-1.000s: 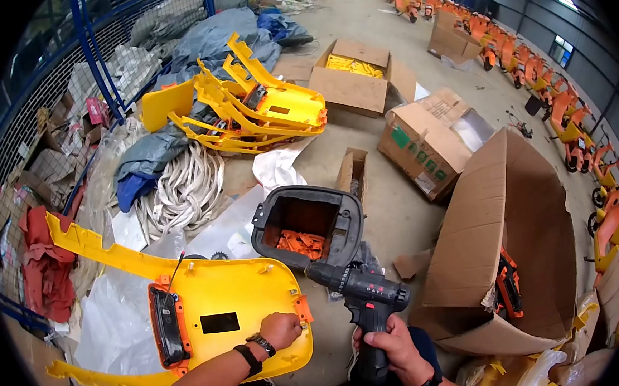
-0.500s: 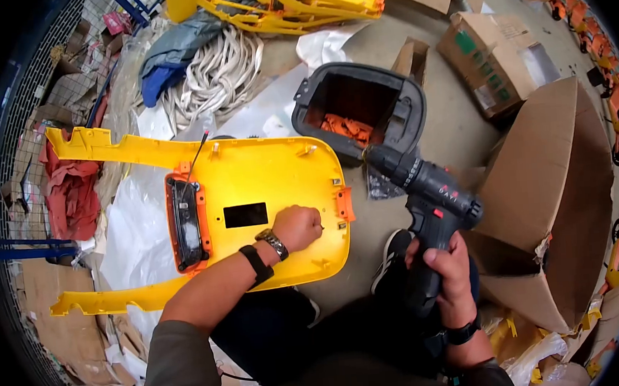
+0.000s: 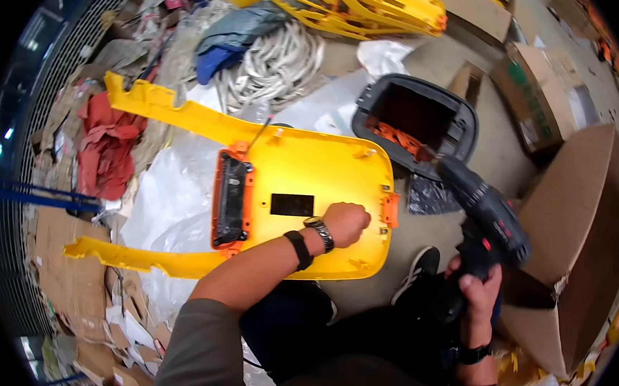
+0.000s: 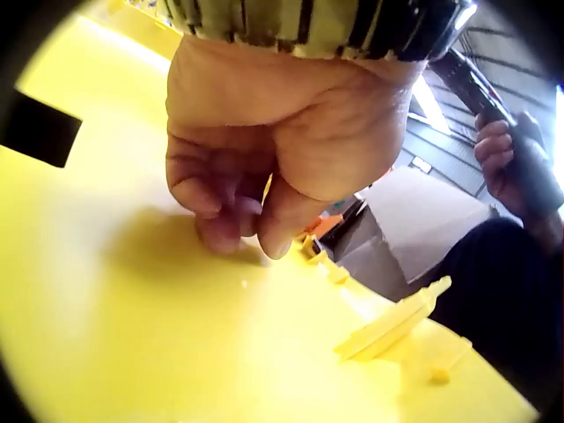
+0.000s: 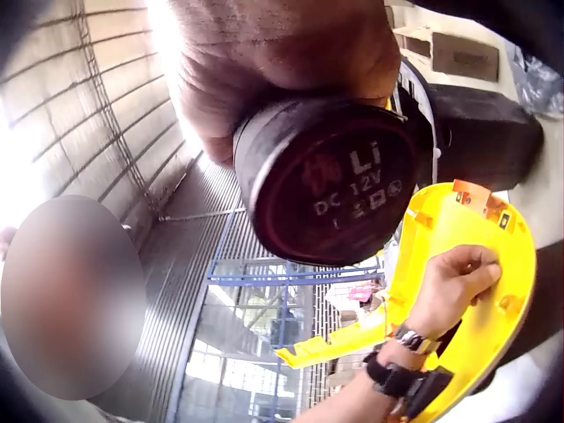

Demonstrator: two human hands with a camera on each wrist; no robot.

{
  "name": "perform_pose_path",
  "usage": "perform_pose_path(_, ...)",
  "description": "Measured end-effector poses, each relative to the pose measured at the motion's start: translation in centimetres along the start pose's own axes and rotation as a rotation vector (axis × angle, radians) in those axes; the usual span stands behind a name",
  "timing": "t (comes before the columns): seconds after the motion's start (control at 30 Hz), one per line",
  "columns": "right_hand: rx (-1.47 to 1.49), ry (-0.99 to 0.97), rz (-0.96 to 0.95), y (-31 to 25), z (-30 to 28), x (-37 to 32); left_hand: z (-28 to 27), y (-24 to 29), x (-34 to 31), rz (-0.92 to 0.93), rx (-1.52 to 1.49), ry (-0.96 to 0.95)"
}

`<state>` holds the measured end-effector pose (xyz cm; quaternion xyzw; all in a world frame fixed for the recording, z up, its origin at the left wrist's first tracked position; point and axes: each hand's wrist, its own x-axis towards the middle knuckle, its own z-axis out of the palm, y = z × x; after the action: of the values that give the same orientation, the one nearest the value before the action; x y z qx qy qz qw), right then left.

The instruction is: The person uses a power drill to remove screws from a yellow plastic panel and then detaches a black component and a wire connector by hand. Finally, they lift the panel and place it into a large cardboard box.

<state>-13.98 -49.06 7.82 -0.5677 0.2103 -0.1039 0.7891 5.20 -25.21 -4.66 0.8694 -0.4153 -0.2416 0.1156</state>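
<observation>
Yellow panel (image 3: 308, 171): lies flat on the floor (image 3: 427, 238), its near edge by the person's legs. Bare floor separates its right edge from the cardboard box (image 3: 583, 202).
Left hand (image 3: 345, 223): fist on the panel beside the orange clip (image 3: 391, 209), grip pressed together, contents indiscernible.
Right hand (image 3: 480, 289): grip wrapped round the drill (image 3: 487, 213), clear of the panel.

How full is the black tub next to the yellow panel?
Nearly empty: the black tub holds only a few orange pieces along one side; the rest of its inside looks dark and bare.
</observation>
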Motion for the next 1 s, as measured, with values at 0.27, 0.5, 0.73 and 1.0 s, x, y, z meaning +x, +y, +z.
perform_pose_path(0.27,0.102,-0.355,0.359,-1.9,1.6,0.7,-9.5,-0.2,-4.7,-0.135,-1.23,0.2)
perform_pose_path(0.5,-0.087,-0.546,0.196,0.7,3.9,1.3,-11.2,-1.5,-9.1,-0.066,-1.491,0.415)
perform_pose_path(0.73,0.096,-0.58,0.341,0.0,3.6,0.6,-9.7,-0.9,-9.1,0.038,-1.619,0.413)
perform_pose_path(1.0,0.069,-0.604,0.351,-0.1,4.0,0.4,-10.1,-0.5,-9.1,0.055,-1.602,0.386)
